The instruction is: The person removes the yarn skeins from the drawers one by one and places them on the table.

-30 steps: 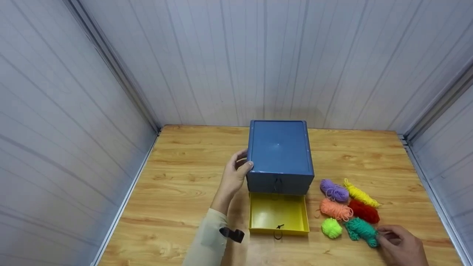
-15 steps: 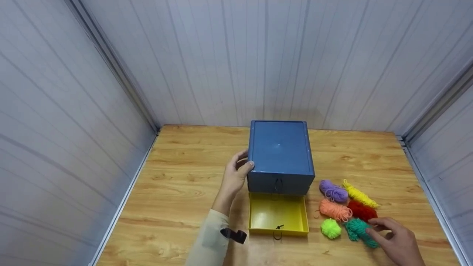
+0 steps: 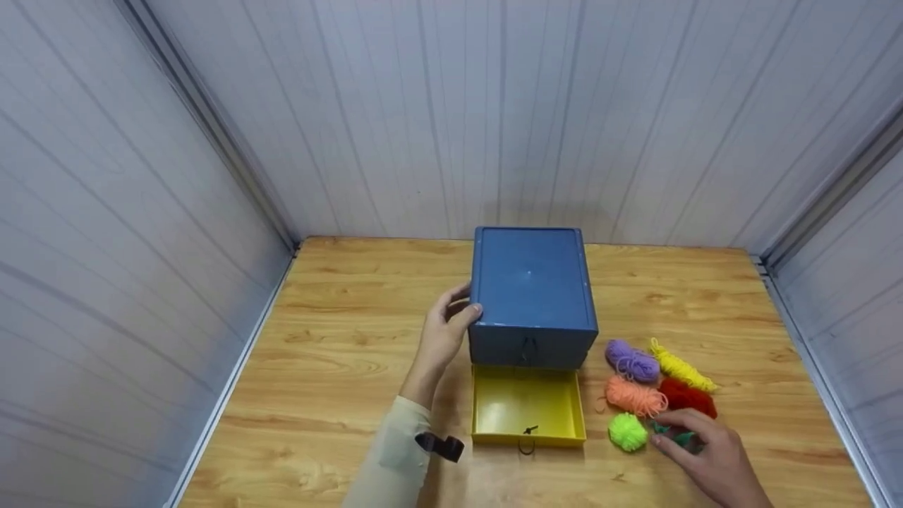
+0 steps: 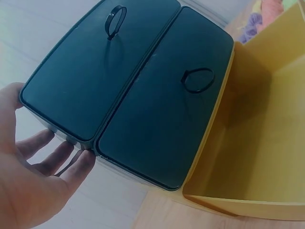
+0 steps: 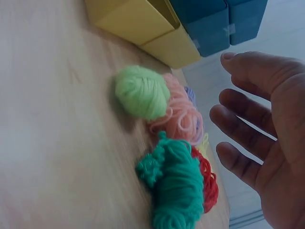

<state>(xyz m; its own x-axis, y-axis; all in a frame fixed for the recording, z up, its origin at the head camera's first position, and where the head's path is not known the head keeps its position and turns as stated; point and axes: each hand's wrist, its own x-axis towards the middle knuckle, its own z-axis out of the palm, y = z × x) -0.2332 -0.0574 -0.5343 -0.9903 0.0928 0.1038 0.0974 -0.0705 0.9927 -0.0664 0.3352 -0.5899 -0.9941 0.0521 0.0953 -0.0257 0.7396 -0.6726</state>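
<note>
My left hand (image 3: 446, 328) rests against the left side of a blue drawer cabinet (image 3: 532, 279), thumb at its top edge. In the left wrist view, the fingertips (image 4: 81, 164) touch the side near two dark drawer fronts with loop pulls. The lowest, yellow drawer (image 3: 525, 406) is pulled out, nothing in it. My right hand (image 3: 705, 448) hovers over the teal yarn skein (image 5: 176, 186), fingers loosely bent and holding nothing, fingertips close to the lime yarn ball (image 3: 627, 432). From the head, the hand hides most of the teal skein.
Purple (image 3: 633, 361), yellow (image 3: 683, 365), salmon (image 3: 636, 395) and dark red (image 3: 688, 397) yarn skeins lie bunched right of the cabinet on the wooden table (image 3: 353, 353). White panel walls (image 3: 437, 120) enclose the back and sides.
My right hand has moved left from the teal skein's right end, across it towards the lime ball. The left hand keeps its place on the cabinet.
</note>
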